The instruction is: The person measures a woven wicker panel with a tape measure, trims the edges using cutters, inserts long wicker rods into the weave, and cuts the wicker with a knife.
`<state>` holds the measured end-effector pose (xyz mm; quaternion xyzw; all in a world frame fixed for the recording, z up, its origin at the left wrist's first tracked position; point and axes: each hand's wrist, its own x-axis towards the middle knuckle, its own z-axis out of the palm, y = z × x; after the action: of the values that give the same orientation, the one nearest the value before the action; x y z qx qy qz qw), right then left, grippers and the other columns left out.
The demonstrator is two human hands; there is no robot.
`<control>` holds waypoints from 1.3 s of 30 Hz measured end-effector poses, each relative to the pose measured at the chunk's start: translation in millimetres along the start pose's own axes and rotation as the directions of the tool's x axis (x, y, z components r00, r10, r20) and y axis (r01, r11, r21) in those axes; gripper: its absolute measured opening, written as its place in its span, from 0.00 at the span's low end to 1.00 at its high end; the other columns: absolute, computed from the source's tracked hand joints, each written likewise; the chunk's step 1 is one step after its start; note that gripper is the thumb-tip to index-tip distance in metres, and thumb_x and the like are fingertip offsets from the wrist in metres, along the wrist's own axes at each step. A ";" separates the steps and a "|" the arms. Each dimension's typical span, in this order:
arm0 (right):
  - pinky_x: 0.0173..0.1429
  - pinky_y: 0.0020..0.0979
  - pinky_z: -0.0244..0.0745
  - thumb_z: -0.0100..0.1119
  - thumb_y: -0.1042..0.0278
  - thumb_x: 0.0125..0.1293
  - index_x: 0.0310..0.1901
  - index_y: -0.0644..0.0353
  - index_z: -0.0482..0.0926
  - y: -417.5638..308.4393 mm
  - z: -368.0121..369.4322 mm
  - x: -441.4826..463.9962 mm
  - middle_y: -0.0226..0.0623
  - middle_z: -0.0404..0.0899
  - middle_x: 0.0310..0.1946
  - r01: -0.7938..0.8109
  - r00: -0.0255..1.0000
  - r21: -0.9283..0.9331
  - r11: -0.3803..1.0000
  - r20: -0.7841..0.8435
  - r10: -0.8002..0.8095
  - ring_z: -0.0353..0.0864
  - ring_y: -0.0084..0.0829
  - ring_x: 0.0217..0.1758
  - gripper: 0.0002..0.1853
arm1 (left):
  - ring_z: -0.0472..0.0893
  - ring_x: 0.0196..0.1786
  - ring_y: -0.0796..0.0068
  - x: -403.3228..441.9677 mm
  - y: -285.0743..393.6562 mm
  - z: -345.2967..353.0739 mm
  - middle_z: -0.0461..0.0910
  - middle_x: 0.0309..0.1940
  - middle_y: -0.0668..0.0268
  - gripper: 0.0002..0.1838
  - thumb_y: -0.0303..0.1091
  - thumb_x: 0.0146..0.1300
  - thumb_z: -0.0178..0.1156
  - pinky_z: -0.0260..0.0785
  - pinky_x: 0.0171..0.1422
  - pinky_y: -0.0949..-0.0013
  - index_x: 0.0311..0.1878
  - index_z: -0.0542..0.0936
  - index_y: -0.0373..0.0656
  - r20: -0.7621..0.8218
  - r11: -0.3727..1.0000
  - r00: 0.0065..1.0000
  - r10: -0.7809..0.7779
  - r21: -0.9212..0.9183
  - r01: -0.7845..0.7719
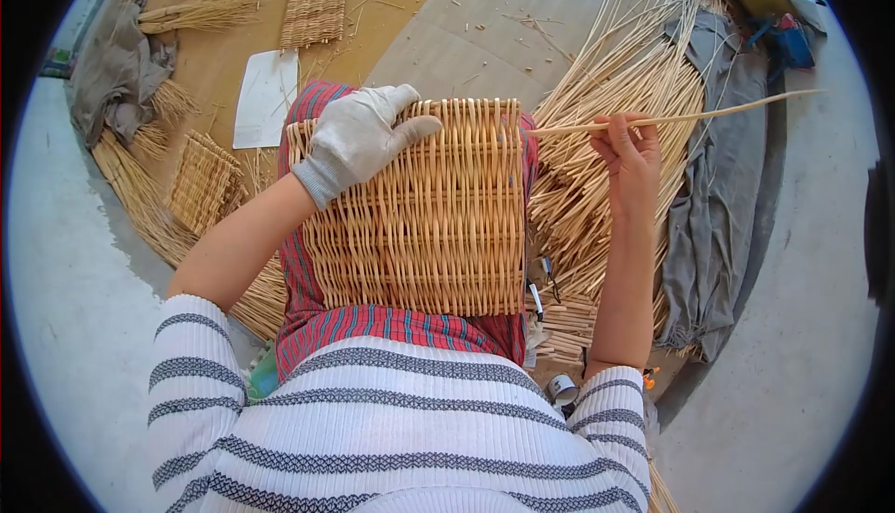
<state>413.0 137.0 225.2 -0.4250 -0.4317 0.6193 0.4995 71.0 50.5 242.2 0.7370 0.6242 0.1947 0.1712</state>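
Note:
A woven wicker panel [419, 224] lies across my lap, over a red striped cloth [410, 326]. My left hand [359, 135], in a pale work glove, rests on the panel's upper left part, its fingers wrapped over the far edge and the thumb lying on the weave. Off the panel's right side, my bare right hand [630, 145] pinches a long wicker rod [722, 113] between thumb and fingers. The rod runs from the panel's upper right edge out to the right, bending slightly at its tip.
A large heap of loose rods [615, 84] spreads at the right beside a grey cloth [713, 205]. Woven pieces [315, 0] and a white sheet [266, 98] lie on the floor at the upper left. Bundles of rods [200, 7] lie farther left. A small can [562, 388] stands near my right elbow.

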 end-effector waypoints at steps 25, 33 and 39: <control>0.58 0.32 0.85 0.61 0.70 0.77 0.49 0.55 0.73 48.7 39.1 -19.7 0.36 0.85 0.42 -0.041 0.999 0.246 0.968 0.010 0.040 0.85 0.28 0.49 0.06 | 0.85 0.45 0.51 1.3 2.5 2.1 0.86 0.39 0.55 0.30 0.66 0.69 0.56 0.75 0.47 0.53 0.45 0.83 0.44 0.041 0.993 0.995 -0.095 0.069 0.092; 0.35 0.31 0.78 0.64 0.65 0.73 0.43 0.60 0.79 -37.1 56.5 -39.3 0.34 0.85 0.29 0.392 0.893 -0.782 0.485 0.450 0.003 0.85 0.30 0.31 0.08 | 0.85 0.45 0.50 1.5 -2.1 -16.2 0.86 0.38 0.53 0.34 0.70 0.71 0.49 0.76 0.47 0.52 0.45 0.80 0.44 0.150 0.985 0.984 -0.102 0.153 0.079; 0.30 0.46 0.71 0.59 0.60 0.74 0.39 0.53 0.76 -49.4 54.4 41.2 0.40 0.78 0.22 0.779 0.614 -0.627 0.022 0.769 0.180 0.80 0.47 0.25 0.08 | 0.86 0.44 0.51 0.8 -9.4 -16.2 0.86 0.37 0.52 0.34 0.70 0.72 0.47 0.76 0.44 0.52 0.44 0.79 0.43 0.154 0.985 0.984 -0.091 0.156 0.067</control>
<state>367.6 178.0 283.2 -0.2567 -0.9573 0.1312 0.0213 55.0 52.9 251.6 0.7358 0.6500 0.0799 0.1725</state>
